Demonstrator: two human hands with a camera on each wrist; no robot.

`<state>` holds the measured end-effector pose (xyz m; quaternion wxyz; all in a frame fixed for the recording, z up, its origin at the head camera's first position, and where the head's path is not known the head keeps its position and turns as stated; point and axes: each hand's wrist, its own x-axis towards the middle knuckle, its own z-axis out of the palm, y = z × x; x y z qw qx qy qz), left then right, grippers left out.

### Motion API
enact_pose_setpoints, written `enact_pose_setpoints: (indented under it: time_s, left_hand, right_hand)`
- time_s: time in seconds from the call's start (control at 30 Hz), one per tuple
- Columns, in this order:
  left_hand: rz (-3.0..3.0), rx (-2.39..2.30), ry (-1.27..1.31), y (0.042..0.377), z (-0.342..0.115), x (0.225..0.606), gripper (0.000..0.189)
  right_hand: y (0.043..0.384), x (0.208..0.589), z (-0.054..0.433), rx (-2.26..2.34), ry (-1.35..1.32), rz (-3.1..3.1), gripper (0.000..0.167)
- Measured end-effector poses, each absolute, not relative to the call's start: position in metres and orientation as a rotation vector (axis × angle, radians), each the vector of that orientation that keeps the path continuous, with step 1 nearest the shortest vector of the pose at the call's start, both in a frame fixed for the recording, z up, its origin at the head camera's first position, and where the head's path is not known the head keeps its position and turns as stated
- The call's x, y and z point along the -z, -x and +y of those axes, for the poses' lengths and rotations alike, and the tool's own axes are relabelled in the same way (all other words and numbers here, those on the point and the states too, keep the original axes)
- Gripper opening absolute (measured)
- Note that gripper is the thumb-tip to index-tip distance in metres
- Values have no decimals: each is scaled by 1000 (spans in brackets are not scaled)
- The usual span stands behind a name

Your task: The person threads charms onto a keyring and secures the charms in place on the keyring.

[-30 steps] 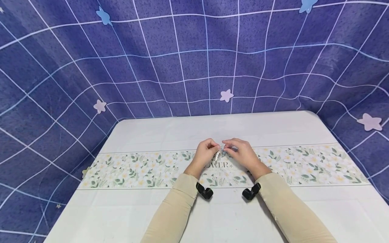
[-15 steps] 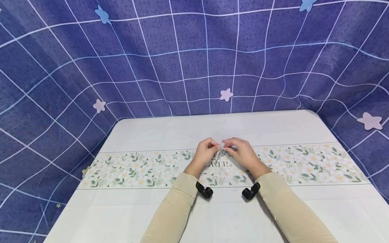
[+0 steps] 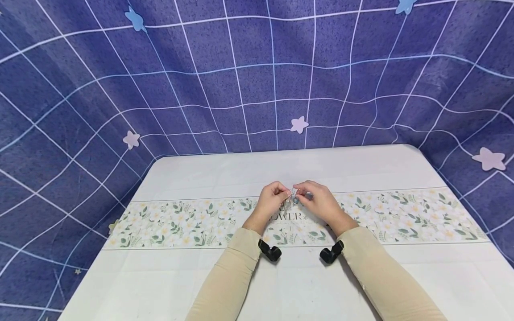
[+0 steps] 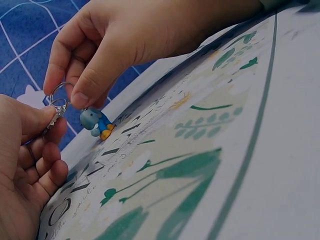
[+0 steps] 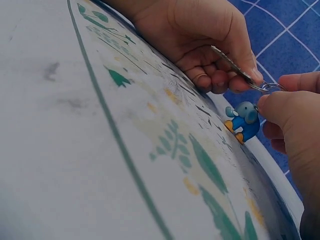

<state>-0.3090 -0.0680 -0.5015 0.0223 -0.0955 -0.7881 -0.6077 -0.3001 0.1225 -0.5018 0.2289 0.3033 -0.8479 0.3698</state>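
My left hand [image 3: 271, 200] pinches a silver key [image 5: 230, 64] between thumb and forefinger, close to a small ring at the key's end. Facing it, my right hand [image 3: 319, 203] pinches a larger metal key ring [image 4: 62, 83]. The two rings meet between the fingertips, overlapping in both wrist views. From the right hand's side hangs a small elephant charm [image 4: 95, 122], with a grey-blue head, blue body and yellow feet. It dangles close over the printed cloth. Fingers partly cover both rings.
A white tablecloth [image 3: 289, 281] with a band of flowers and lettering covers the table. Behind and to both sides hangs a blue curtain [image 3: 257, 84] with a white grid and stars. Black wrist cameras [image 3: 270, 251] sit on both beige sleeves.
Both hands stay almost in place. The ring between the fingertips shows more plainly now, and the key under the left fingers has turned and looks less bright.
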Motion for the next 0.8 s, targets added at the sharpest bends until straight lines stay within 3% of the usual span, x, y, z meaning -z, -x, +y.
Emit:
enact_pose_setpoints:
  time_s: [0.8]
  left_hand:
    - [-2349, 2022, 276, 312, -68, 505, 12]
  right_hand:
    - [299, 503, 124, -1261, -833, -2389, 35]
